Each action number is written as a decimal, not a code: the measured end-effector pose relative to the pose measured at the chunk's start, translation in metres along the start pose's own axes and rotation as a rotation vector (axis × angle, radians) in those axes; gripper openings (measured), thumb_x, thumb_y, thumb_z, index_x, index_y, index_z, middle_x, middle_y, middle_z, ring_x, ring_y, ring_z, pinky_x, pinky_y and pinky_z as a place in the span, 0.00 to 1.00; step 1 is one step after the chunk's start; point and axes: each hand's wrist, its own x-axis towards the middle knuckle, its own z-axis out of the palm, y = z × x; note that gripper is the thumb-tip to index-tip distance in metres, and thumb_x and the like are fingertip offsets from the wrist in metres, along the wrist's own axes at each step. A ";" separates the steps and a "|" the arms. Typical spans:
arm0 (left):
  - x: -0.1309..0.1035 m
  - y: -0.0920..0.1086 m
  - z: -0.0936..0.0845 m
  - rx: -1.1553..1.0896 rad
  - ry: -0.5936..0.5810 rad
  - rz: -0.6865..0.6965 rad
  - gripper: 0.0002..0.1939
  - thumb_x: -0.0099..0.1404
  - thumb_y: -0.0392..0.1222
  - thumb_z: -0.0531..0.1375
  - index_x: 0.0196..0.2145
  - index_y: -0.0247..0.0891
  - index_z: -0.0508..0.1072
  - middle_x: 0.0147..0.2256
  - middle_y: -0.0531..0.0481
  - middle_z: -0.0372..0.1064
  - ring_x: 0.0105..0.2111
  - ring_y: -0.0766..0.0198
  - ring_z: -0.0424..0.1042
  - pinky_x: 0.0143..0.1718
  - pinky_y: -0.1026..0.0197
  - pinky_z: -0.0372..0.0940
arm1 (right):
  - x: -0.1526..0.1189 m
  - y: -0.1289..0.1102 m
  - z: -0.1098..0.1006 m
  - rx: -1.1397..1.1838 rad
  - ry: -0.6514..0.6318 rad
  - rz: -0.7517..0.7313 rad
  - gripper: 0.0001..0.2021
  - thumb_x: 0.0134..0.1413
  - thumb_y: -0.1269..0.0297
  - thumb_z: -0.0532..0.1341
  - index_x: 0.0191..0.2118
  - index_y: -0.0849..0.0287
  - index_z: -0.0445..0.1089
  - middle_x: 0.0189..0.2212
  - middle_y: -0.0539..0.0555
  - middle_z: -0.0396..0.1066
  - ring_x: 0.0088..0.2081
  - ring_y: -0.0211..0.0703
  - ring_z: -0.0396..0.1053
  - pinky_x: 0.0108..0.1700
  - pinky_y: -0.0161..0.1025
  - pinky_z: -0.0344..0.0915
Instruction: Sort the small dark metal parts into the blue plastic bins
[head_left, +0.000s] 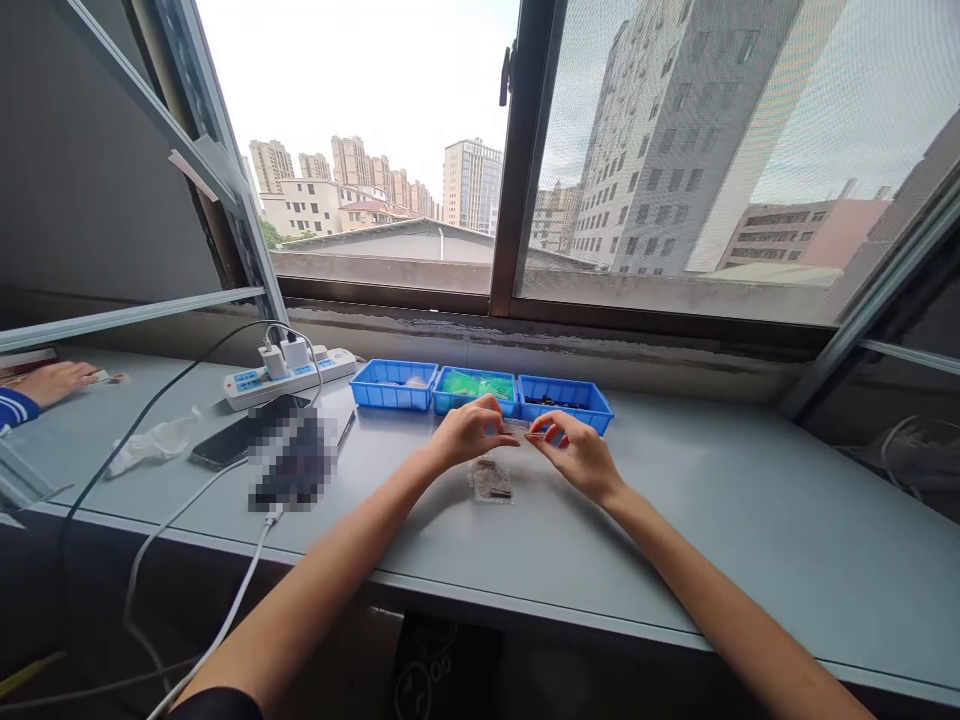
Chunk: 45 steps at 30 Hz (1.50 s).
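Note:
My left hand [472,430] is closed in a pinch above the middle of the table. Facing it, my right hand [577,455] also pinches, thumb against fingers. Between the two sets of fingertips stretches a thin, see-through piece that looks like a small clear plastic bag [516,428]; its contents, if any, are too small to make out. Just below the hands, a small clear packet [492,480] with greyish-brown pieces in it lies flat on the grey table [570,560]. Behind the hands stand three blue trays in a row, partly covered by my fingers.
The left tray [394,398] holds pale bits, the middle tray [444,402] green packets, the right tray [600,418] black parts. At left are a power strip [322,370], a dark phone [225,440], a blurred device, cables and crumpled plastic [154,445]. Another person's hand [64,380] rests far left.

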 end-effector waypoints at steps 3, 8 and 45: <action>0.001 -0.002 0.000 -0.033 0.084 -0.046 0.14 0.59 0.50 0.59 0.23 0.37 0.71 0.32 0.53 0.65 0.26 0.70 0.64 0.24 0.67 0.55 | 0.001 0.001 -0.002 -0.003 0.005 -0.018 0.07 0.52 0.60 0.58 0.29 0.55 0.68 0.34 0.52 0.72 0.28 0.39 0.70 0.27 0.36 0.62; 0.002 -0.002 -0.003 -0.034 0.211 -0.102 0.14 0.64 0.47 0.54 0.27 0.37 0.72 0.34 0.51 0.65 0.24 0.72 0.62 0.24 0.67 0.56 | 0.001 0.003 -0.003 0.009 -0.137 -0.046 0.06 0.49 0.59 0.61 0.26 0.55 0.70 0.28 0.50 0.73 0.27 0.39 0.69 0.27 0.35 0.61; 0.004 0.016 -0.005 -0.070 0.453 -0.162 0.14 0.63 0.50 0.55 0.27 0.38 0.71 0.36 0.51 0.66 0.23 0.72 0.64 0.21 0.68 0.57 | 0.003 -0.010 -0.001 0.243 0.260 0.013 0.13 0.52 0.58 0.56 0.42 0.57 0.65 0.28 0.50 0.72 0.19 0.36 0.69 0.18 0.32 0.63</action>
